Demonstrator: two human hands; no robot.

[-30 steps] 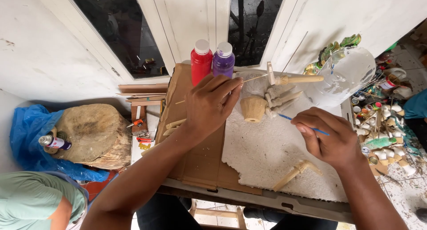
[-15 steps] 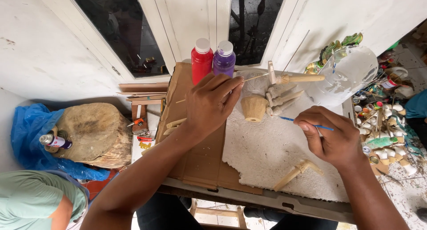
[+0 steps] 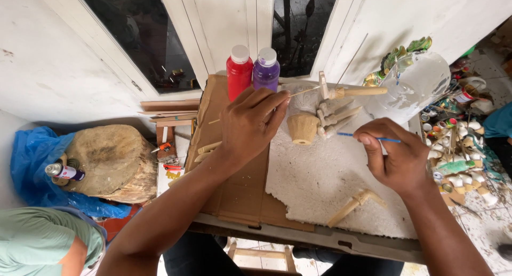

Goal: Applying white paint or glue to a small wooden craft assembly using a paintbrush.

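Observation:
My left hand [image 3: 249,125] hovers over the brown cardboard [image 3: 240,193] and pinches a thin wooden stick [image 3: 305,91] that runs right to a pale carved piece [image 3: 308,101]. My right hand [image 3: 399,157] grips a thin blue brush [image 3: 348,134], tip pointing left at a bundle of wooden pegs [image 3: 335,117]. A small cup-shaped wooden piece [image 3: 302,128] stands on the white foam sheet [image 3: 325,180] between my hands. A red bottle [image 3: 239,73] and a purple bottle [image 3: 266,70] stand just behind my left hand.
An angled wooden piece [image 3: 356,203] lies near the foam's front edge. A clear plastic container [image 3: 422,85] and several small paint pots [image 3: 460,158] crowd the right. At left are a stump [image 3: 109,160] on blue tarp [image 3: 29,153], a spray can [image 3: 63,172] and another person's green sleeve [image 3: 40,246].
My right hand has shifted slightly up with the blue brush. My left hand has stayed almost still on the thin stick.

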